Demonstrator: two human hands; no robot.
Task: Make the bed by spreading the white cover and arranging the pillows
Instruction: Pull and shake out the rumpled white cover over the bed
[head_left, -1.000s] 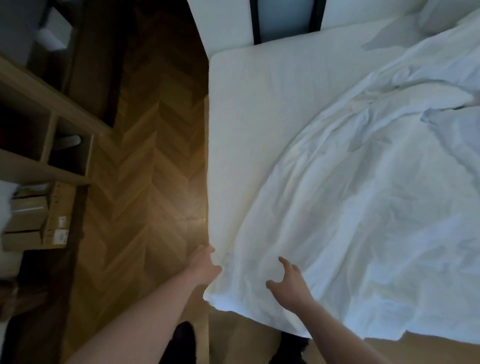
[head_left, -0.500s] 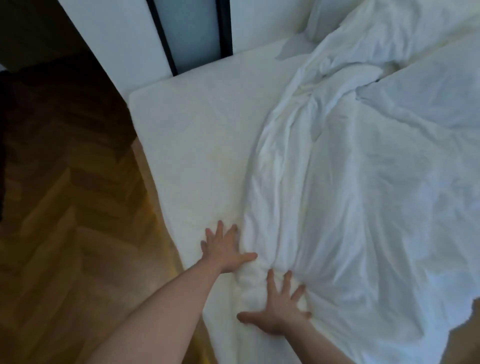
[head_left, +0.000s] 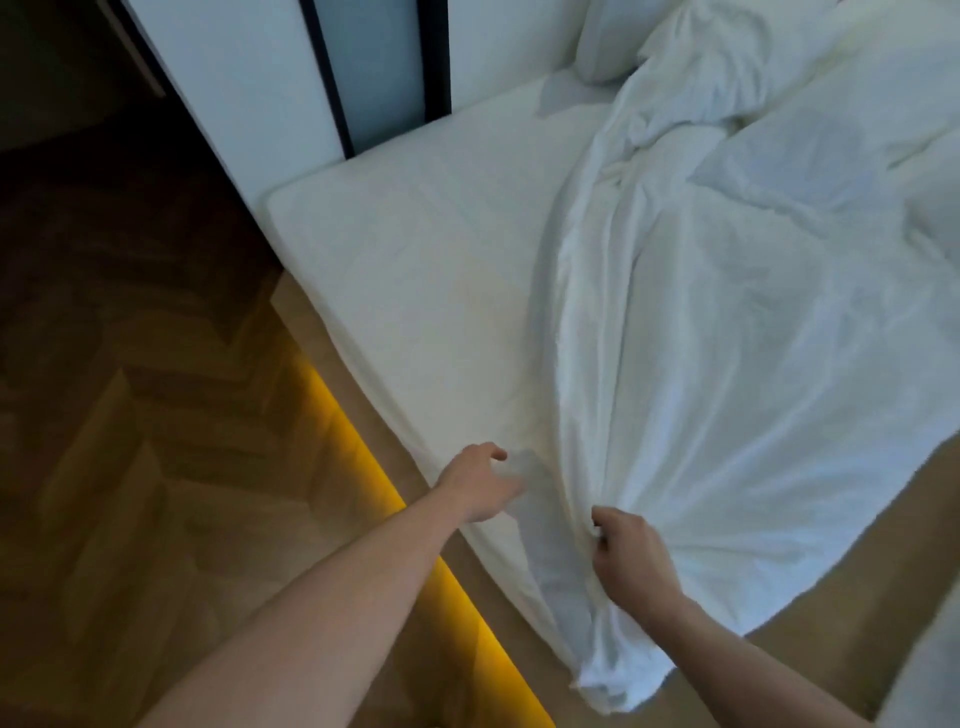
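Two hands work low in the frame: right hand (head_left: 631, 558) fingers pinch the soft, light white cover (head_left: 727, 364) by its bunched edge, left hand (head_left: 480, 480) fingers loosely curl.

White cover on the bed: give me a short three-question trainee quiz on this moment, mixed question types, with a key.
1. True or false: the right hand grips a bunched fold of the white cover.
2. Which part of the mattress lies bare? A) the strip along the floor-side edge B) none of it C) only the far right
3. Fill in: the left hand, fingers loosely curled, hovers by the mattress's near ____.

Key: 1 true; 2 A; 3 edge. The pillow sits at the head end.
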